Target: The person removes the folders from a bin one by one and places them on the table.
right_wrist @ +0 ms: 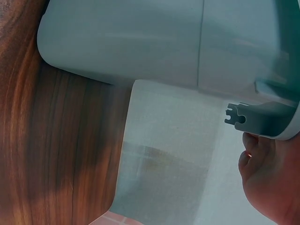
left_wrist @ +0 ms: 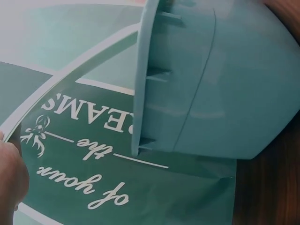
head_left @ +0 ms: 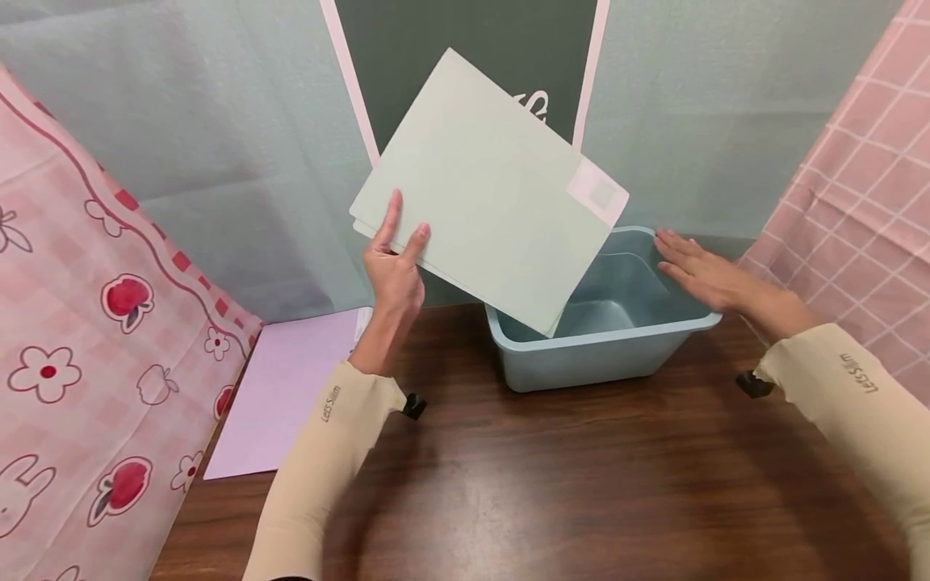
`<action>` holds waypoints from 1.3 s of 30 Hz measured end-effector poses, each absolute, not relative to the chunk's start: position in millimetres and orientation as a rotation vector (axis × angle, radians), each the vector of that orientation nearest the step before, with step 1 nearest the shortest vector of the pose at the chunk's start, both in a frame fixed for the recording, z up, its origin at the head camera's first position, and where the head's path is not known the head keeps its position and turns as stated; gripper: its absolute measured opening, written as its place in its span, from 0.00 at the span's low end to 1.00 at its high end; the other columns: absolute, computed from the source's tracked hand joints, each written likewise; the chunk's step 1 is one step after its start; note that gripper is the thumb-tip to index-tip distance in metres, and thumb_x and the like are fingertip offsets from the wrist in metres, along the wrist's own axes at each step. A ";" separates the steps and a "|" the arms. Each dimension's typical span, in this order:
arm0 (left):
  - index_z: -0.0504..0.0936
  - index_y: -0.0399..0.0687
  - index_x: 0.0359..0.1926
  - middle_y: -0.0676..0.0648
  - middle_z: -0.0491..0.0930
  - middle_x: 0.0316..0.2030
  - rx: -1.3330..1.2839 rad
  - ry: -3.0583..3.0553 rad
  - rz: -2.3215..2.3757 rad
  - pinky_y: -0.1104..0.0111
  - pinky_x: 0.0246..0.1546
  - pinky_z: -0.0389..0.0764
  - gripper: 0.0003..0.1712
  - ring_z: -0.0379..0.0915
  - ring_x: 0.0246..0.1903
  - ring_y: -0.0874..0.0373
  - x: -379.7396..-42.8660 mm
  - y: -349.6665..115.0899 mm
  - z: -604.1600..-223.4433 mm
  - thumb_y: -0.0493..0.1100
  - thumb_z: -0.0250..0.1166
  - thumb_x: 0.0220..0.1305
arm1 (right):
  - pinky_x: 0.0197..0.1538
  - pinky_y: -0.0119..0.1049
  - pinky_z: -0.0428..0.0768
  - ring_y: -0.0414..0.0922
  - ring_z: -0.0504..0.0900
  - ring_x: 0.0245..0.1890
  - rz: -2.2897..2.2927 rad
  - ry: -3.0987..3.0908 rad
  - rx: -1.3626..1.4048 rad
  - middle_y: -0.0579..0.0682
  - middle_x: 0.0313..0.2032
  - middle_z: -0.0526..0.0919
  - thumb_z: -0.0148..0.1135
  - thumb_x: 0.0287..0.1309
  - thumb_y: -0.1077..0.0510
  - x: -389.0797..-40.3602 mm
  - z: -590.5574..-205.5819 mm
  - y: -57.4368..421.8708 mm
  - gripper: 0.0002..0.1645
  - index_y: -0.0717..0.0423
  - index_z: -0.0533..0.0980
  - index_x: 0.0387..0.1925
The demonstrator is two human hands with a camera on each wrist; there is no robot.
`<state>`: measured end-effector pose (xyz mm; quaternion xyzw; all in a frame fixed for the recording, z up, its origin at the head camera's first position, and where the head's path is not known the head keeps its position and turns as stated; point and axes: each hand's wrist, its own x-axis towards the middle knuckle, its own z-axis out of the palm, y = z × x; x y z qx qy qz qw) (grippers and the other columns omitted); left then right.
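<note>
My left hand (head_left: 395, 270) grips a pale green file folder (head_left: 487, 194) by its lower left edge, with thumb and forefinger on the near face. The folder hangs tilted, a pale label near its right corner, and its lowest corner is over the near left part of a blue-grey plastic bin (head_left: 588, 359). Edge-on in the left wrist view, the folder (left_wrist: 70, 72) runs up to the bin's rim (left_wrist: 143, 84). My right hand (head_left: 701, 270) has its fingers extended at the bin's right rim. The right wrist view shows that hand (right_wrist: 276, 180) below the rim's corner.
A lilac folder (head_left: 283, 387) lies flat at the left on the brown wooden table (head_left: 494, 484). Behind the bin hangs a grey-green cloth (head_left: 697, 121) with a dark lettered panel (head_left: 465, 32). Pink patterned cloths (head_left: 73, 323) stand at both sides.
</note>
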<state>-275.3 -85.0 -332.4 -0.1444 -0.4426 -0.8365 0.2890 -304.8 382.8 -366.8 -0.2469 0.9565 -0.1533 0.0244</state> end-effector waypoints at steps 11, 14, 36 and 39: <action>0.72 0.37 0.74 0.47 0.76 0.71 -0.331 -1.036 -2.307 0.61 0.57 0.85 0.40 0.79 0.63 0.52 -263.8 -114.8 -316.9 0.15 0.64 0.62 | 0.83 0.56 0.33 0.67 0.36 0.83 -0.454 2.965 -0.759 0.71 0.82 0.38 0.36 0.87 0.51 -305.8 -367.7 386.6 0.38 0.73 0.43 0.81; 0.70 0.37 0.74 0.46 0.76 0.72 -0.329 -1.019 -2.312 0.61 0.57 0.85 0.40 0.79 0.64 0.51 -259.8 -124.5 -313.1 0.15 0.62 0.63 | 0.83 0.57 0.33 0.66 0.36 0.83 -0.441 2.964 -0.760 0.71 0.82 0.39 0.36 0.87 0.51 -306.6 -367.0 385.9 0.38 0.73 0.44 0.81; 0.74 0.36 0.72 0.35 0.72 0.72 -0.327 -0.934 -2.358 0.60 0.50 0.88 0.38 0.78 0.61 0.45 -232.0 -208.6 -293.0 0.14 0.62 0.62 | 0.84 0.55 0.34 0.67 0.37 0.83 -0.455 2.972 -0.789 0.71 0.82 0.40 0.38 0.86 0.52 -308.3 -368.6 387.1 0.38 0.74 0.45 0.81; 0.76 0.35 0.71 0.36 0.72 0.72 -0.337 -0.944 -2.372 0.60 0.49 0.88 0.38 0.78 0.60 0.45 -229.1 -220.2 -293.2 0.14 0.64 0.60 | 0.84 0.54 0.33 0.67 0.37 0.83 -0.455 2.976 -0.779 0.71 0.82 0.40 0.37 0.86 0.51 -308.0 -368.9 389.6 0.38 0.74 0.45 0.81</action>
